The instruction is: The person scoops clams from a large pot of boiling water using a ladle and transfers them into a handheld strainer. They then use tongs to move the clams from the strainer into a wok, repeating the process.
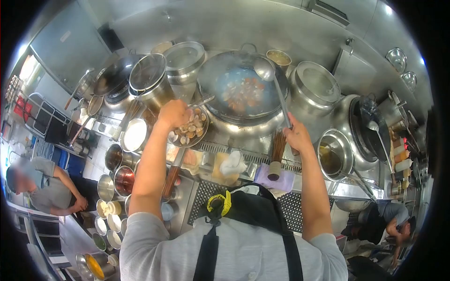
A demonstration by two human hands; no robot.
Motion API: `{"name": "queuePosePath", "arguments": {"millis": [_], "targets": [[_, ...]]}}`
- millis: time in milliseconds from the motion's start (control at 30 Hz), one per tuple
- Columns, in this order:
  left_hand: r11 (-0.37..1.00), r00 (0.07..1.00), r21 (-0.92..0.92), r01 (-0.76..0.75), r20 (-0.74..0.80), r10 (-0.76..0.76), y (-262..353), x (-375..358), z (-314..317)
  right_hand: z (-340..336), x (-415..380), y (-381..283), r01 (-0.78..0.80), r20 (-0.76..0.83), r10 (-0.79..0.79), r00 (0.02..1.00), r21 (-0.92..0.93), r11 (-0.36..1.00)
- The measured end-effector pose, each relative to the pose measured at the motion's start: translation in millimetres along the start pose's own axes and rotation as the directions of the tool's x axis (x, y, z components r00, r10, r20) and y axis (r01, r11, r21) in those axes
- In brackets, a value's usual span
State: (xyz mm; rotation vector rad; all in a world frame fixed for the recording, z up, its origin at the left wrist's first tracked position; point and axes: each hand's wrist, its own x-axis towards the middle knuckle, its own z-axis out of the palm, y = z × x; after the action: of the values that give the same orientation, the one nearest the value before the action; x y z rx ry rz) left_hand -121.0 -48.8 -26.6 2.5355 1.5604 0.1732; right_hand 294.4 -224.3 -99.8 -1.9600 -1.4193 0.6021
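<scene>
My right hand (299,136) is wrapped round the handle of a long steel ladle (265,69), whose bowl hangs over the far right part of a large wok (209,70). Cloudy, steaming liquid with orange and pale pieces (241,96) fills the wok's middle. Left of the wok, my left hand (174,115) is closed just above several clams (190,126). These lie in a round strainer (202,136) with a wooden handle (172,175) pointing toward me. A short metal piece (202,101) juts out beside my left fingers; what they grip is hidden.
Lidded steel pots (318,84) flank the wok, and a dark wok (375,131) stands at right. A bamboo brush (276,159) lies on the front ledge. Seasoning containers (124,180) crowd the left. One person (51,178) stands at left, another (389,220) at right.
</scene>
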Motion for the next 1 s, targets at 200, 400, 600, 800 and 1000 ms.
{"name": "queuePosePath", "arguments": {"millis": [200, 400, 600, 800, 1000], "targets": [[1.0, 0.999, 0.011, 0.023, 0.046, -0.023, -3, -5, 11, -8, -7, -24, -0.247, 0.238, 0.162, 0.958, 0.387, 0.888], [1.0, 1.0, 0.005, 0.006, 0.015, -0.006, -7, -3, 15, -33, -38, -48, -0.382, 0.405, 0.181, 0.896, 0.499, 0.778], [0.996, 0.998, 0.085, -0.04, 0.052, 0.036, 2, 16, 12, -45, -65, -61, -0.455, 0.479, 0.204, 0.854, 0.494, 0.741], [0.973, 0.99, 0.225, -0.046, 0.143, 0.013, 16, 47, 10, -30, -73, -63, -0.51, 0.582, 0.109, 0.806, 0.589, 0.627], [0.946, 0.979, 0.318, -0.057, 0.202, -0.009, 29, 55, -15, -15, -72, -57, -0.496, 0.593, 0.115, 0.797, 0.533, 0.686]]}}
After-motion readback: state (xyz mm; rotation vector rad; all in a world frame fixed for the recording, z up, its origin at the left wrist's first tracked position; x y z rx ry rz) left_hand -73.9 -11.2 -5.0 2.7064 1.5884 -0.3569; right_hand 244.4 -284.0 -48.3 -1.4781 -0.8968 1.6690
